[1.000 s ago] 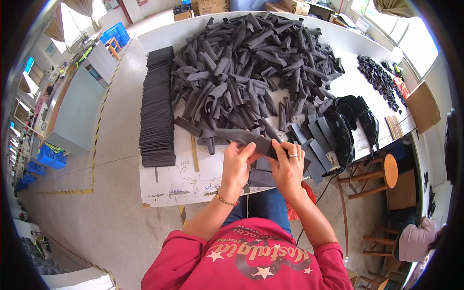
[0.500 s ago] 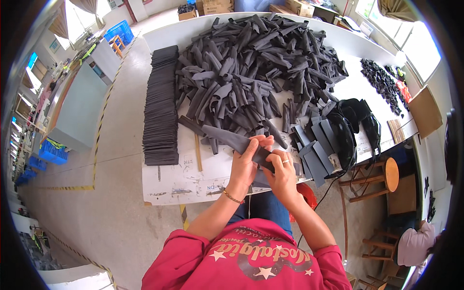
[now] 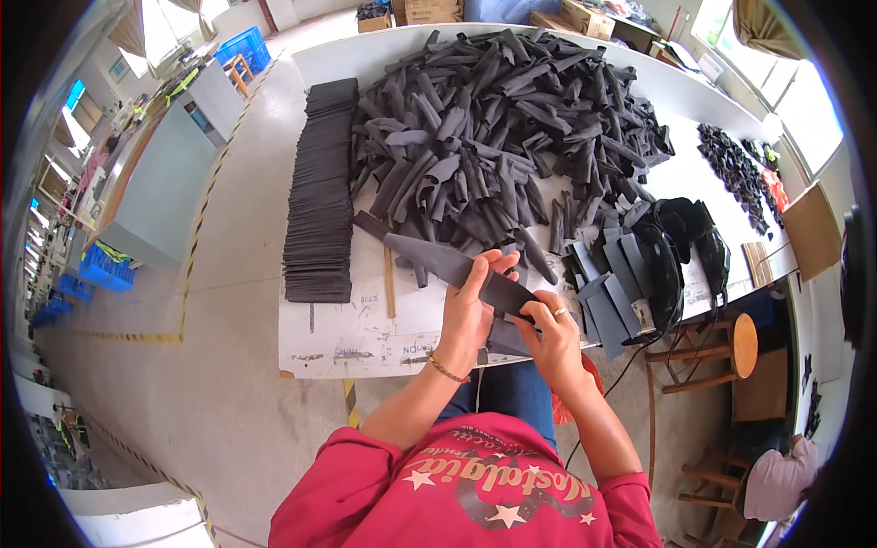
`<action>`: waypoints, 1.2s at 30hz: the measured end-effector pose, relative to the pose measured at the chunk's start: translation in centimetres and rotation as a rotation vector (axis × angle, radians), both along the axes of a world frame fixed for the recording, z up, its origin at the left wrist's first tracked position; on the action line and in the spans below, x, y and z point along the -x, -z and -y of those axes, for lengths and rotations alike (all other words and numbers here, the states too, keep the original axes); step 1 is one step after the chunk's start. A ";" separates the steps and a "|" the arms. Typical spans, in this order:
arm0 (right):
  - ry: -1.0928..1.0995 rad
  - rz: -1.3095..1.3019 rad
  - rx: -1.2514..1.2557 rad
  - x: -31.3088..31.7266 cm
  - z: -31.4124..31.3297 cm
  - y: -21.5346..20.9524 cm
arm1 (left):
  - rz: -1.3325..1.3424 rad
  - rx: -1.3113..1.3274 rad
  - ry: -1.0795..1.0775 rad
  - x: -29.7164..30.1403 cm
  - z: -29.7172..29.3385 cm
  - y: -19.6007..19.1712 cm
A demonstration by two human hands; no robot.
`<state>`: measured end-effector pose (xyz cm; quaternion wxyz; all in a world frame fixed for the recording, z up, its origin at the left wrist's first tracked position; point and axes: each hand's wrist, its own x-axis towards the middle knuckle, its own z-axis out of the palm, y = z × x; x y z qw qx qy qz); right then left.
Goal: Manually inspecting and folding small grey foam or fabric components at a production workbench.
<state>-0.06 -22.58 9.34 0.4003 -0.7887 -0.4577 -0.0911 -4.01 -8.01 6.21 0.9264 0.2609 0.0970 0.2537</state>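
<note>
My left hand (image 3: 464, 315) is closed round the middle of a long dark grey fabric-like piece (image 3: 431, 261), thumb on top. At its near right end, my right hand (image 3: 554, 340) pinches the edge between thumb and fingers. The piece slants across in front of me above the table's front edge, and its far left end sticks out past my left hand. Beyond it spreads a big heap of curled dark grey pieces (image 3: 512, 105). To the left stands a long, neat row of flat dark pieces (image 3: 320, 192) packed together. Another grey piece (image 3: 507, 338) lies partly hidden below my hands.
On the white table (image 3: 352, 342), right of my hands, flat grey pieces (image 3: 605, 310) lean beside a black device (image 3: 660, 260) with a hanging cable. A thin wooden stick (image 3: 390, 283) lies left. Wooden stools (image 3: 744, 347) and a seated person (image 3: 778, 482) are at the right.
My right hand has moved slightly right and down, away from my left, so more of the piece shows between them. The whole view has shifted a little.
</note>
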 end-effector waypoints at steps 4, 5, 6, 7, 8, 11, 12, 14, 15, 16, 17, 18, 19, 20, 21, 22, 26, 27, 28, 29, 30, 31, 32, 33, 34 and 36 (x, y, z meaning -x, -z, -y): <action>-0.038 0.022 -0.052 -0.4 -0.6 0.3 | 0.004 0.056 0.000 0.1 0.2 0.2; -0.043 0.022 -0.067 -0.3 -0.7 0.4 | 0.018 0.073 0.000 0.2 0.2 0.3; -0.047 0.023 -0.083 -0.2 -1.0 0.4 | 0.032 0.089 -0.001 0.2 0.3 0.4; -0.052 0.023 -0.084 -0.2 -1.3 0.5 | 0.032 0.088 -0.005 0.2 0.5 0.6; -0.063 0.024 -0.095 -0.2 -1.6 0.7 | 0.029 0.108 0.004 0.2 0.7 0.8; -0.091 0.038 -0.102 -0.3 -2.3 1.0 | 0.035 0.132 0.021 0.2 1.2 1.4; -0.107 0.048 -0.098 -0.3 -2.5 1.1 | 0.042 0.137 0.028 0.2 1.3 1.6; -0.123 0.053 -0.107 -0.4 -3.0 1.2 | 0.049 0.130 0.034 0.1 1.6 1.9; -0.138 0.057 -0.115 -0.4 -3.2 1.2 | 0.056 0.122 0.041 0.1 1.7 2.0; -0.139 0.057 -0.114 -0.3 -3.0 1.1 | 0.057 0.123 0.041 0.2 1.7 2.1; -0.109 -0.032 -0.051 -0.1 -2.8 0.9 | 0.028 0.129 0.050 0.4 1.5 2.0; -0.080 -0.121 0.013 0.1 -2.7 0.7 | 0.000 0.136 0.059 0.5 1.3 1.9; -0.086 -0.120 0.014 0.0 -2.5 0.6 | 0.001 0.136 0.053 0.5 1.1 1.9; -0.074 -0.150 0.049 0.0 -2.2 0.4 | -0.009 0.145 0.063 0.7 1.1 1.8; -0.063 -0.179 0.086 -0.1 -1.8 0.4 | -0.019 0.155 0.072 0.7 1.1 1.7; -0.083 -0.162 0.088 -0.3 -1.6 0.8 | -0.019 0.157 0.067 0.8 1.1 1.7; -0.158 -0.133 0.084 -1.5 -0.5 0.9 | -0.003 0.193 0.034 0.7 -0.2 0.3; -0.177 -0.110 0.043 -1.7 -0.3 0.8 | 0.017 0.224 -0.018 0.9 -0.6 -0.6; -0.196 -0.087 0.001 -1.8 -0.3 0.6 | -0.018 0.204 -0.065 0.9 -0.8 -1.5; -0.202 -0.087 0.000 -1.7 -0.4 0.2 | -0.017 0.203 -0.071 0.9 -0.9 -1.2; -0.195 -0.076 -0.015 -1.6 -0.5 -0.2 | 0.023 0.188 -0.082 0.7 -0.8 -0.9; -0.188 -0.066 -0.031 -1.5 -0.7 -0.5 | 0.063 0.172 -0.093 0.6 -0.7 -0.6; -0.182 -0.056 -0.046 -1.6 -0.7 -0.4 | 0.054 0.173 -0.115 0.5 -0.4 -0.7; -0.185 -0.055 -0.048 -1.7 -0.7 -0.3 | 0.055 0.170 -0.118 0.4 -0.3 -0.6; -0.186 -0.061 -0.048 -1.8 -0.8 -0.3 | 0.065 0.182 -0.125 0.2 -0.1 -0.4; -0.195 -0.070 -0.048 -1.7 -1.1 -0.1 | 0.099 0.206 -0.117 0.0 0.4 0.0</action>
